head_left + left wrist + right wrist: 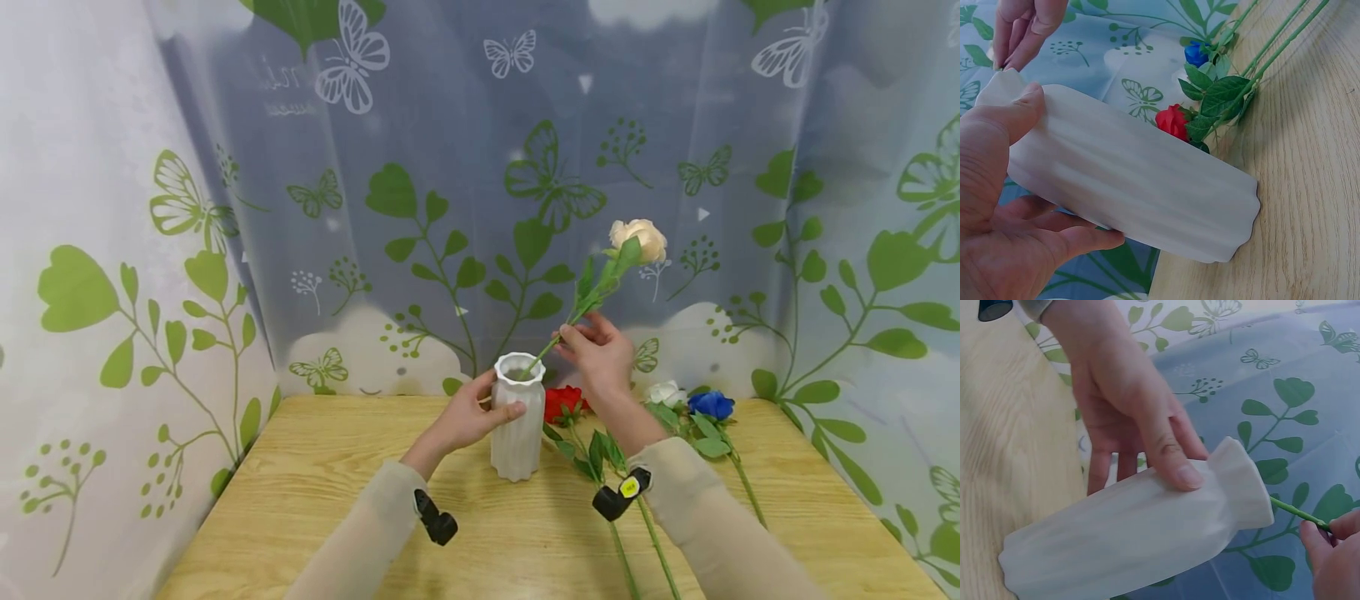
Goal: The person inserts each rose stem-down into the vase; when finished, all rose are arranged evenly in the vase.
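The right hand [606, 360] pinches the green stem [542, 355] of a cream flower [639, 240] with its thumb and fingers. The flower leans up and to the right, and the low end of its stem is inside the mouth of a white vase [516, 442]. The left hand [467, 415] is curled round the vase, with its thumb on the front. The vase stands up on the wooden table [300, 500]. To its right lie a red flower [562, 405], a white flower [666, 393] and a blue flower [711, 405].
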`<state>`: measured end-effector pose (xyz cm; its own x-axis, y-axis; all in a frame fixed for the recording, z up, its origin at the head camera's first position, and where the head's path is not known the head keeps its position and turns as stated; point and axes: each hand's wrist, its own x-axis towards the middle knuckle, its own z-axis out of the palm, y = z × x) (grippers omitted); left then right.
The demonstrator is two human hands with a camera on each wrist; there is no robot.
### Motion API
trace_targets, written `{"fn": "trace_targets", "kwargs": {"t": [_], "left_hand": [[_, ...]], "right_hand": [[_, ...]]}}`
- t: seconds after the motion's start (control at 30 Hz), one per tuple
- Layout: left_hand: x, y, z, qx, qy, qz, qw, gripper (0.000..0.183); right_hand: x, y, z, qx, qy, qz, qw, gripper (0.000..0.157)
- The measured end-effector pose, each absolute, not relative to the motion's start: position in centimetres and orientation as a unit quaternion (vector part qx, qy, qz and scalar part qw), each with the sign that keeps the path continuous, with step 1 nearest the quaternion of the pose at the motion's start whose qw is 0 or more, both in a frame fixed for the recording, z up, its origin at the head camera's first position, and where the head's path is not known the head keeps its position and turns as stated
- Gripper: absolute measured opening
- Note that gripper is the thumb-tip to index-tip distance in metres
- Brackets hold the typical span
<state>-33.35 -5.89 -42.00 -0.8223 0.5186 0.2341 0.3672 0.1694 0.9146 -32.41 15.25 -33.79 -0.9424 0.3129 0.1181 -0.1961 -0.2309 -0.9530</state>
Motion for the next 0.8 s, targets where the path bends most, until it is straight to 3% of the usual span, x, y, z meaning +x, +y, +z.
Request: {"fn": "trace_targets", "kwargs": {"t": [0.43,0.8], "left_hand": [[-33.4,-5.8,-42.1,0.292,0.763,0.574,0.06,0.067],[-33.3,-5.8,-42.1,0.296,0.762,0.573,0.059,0.069]], "right_hand": [[-31.5,14.4,-35.1,-0.019,-0.72,0.678,0.147,0.058],[-31.3,13.7,-36.2,0.017,-0.782,0.598,0.177,0.049]]}}
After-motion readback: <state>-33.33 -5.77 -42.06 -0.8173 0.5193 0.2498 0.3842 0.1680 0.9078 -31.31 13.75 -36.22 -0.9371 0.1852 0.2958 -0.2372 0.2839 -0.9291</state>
